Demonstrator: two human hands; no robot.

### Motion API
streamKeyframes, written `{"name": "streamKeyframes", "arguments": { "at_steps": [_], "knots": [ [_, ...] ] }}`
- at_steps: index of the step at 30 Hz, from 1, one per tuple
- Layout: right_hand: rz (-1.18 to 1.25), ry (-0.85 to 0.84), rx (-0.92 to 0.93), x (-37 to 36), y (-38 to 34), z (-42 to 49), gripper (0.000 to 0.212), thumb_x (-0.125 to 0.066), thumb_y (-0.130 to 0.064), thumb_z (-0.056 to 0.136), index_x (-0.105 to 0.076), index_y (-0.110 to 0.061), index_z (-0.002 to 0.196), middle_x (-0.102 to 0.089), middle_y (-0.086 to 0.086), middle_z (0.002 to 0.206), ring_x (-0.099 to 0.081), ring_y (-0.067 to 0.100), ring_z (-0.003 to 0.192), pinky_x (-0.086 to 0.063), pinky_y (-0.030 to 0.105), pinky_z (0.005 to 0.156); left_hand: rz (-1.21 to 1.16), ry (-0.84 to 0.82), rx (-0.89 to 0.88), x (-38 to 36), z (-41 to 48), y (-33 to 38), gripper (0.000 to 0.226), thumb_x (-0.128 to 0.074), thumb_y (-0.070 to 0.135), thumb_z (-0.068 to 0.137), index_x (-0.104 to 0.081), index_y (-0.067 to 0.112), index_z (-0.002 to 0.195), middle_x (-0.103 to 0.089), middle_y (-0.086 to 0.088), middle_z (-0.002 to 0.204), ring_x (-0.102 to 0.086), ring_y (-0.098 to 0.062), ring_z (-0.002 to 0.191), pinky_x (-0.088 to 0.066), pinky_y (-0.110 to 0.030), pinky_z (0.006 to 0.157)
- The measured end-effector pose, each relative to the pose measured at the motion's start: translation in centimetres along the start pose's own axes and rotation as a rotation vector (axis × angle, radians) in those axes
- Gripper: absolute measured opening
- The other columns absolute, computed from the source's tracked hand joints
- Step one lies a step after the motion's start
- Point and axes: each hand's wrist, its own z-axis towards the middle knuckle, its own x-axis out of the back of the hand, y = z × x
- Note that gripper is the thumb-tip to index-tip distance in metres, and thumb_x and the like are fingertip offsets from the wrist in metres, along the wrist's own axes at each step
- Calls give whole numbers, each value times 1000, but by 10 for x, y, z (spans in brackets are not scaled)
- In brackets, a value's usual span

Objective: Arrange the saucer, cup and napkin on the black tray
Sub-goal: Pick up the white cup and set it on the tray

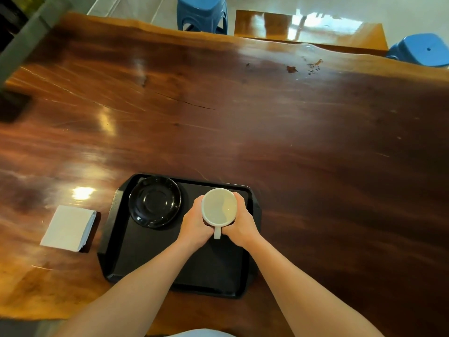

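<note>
A black tray (145,259) lies on the wooden table near me. In its far left corner sits a glossy black saucer (154,201). A white cup (219,207) is over the tray's far right part, its handle pointing toward me. My left hand (195,226) wraps the cup's left side and my right hand (241,222) wraps its right side. Whether the cup rests on the tray or hangs just above it I cannot tell. A folded white napkin (68,227) lies on the table, left of the tray and apart from it.
The wide polished wooden table (243,117) stretches far and to the right. Two blue plastic stools (201,13) (422,48) and a wooden bench (315,27) stand beyond its far edge. A dark object (12,105) sits at the left edge.
</note>
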Motion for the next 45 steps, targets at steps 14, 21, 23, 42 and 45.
{"name": "streamKeyframes", "arguments": {
  "at_steps": [14, 21, 23, 42, 45],
  "knots": [
    [-5, 5, -11, 2, 6, 1, 83, -83, -5, 75, -38, -29, 141, -50, -15, 122, -49, 7, 114, -42, 25, 92, 4, -13, 17, -7, 6, -5, 83, -85, 15, 73, -41, 34, 141, -58, 10, 120, -56, -14, 111, -45, -29, 86],
    [-18, 55, 24, -4, 7, 8, 80, -88, -9, 69, -48, -27, 137, -53, -12, 126, -52, 3, 111, -39, 12, 85, -6, -1, 7, -5, 9, -8, 83, -87, 15, 73, -42, 33, 140, -56, 14, 116, -54, -9, 108, -42, -24, 83],
    [-20, 60, 27, -5, 8, 9, 80, -88, -10, 70, -48, -27, 138, -54, -10, 129, -51, 5, 115, -39, 15, 87, -3, -4, 9, -5, 10, -9, 84, -87, 14, 73, -41, 33, 141, -56, 13, 116, -54, -10, 108, -43, -23, 83],
    [-56, 129, -20, -10, 6, 1, 68, -84, -10, 78, -49, -25, 134, -52, -21, 110, -51, -9, 98, -36, 5, 74, 55, -51, 44, 0, 9, -12, 87, -76, -1, 78, -35, 29, 149, -54, 6, 115, -55, -18, 112, -51, -33, 88],
    [-68, 141, -54, -13, 7, 1, 72, -85, -11, 76, -46, -26, 135, -55, -14, 117, -53, -1, 101, -40, 11, 81, 42, -40, 82, 1, 9, -14, 90, -77, -1, 75, -35, 29, 149, -57, 2, 120, -60, -23, 110, -59, -45, 89]
  ]
}}
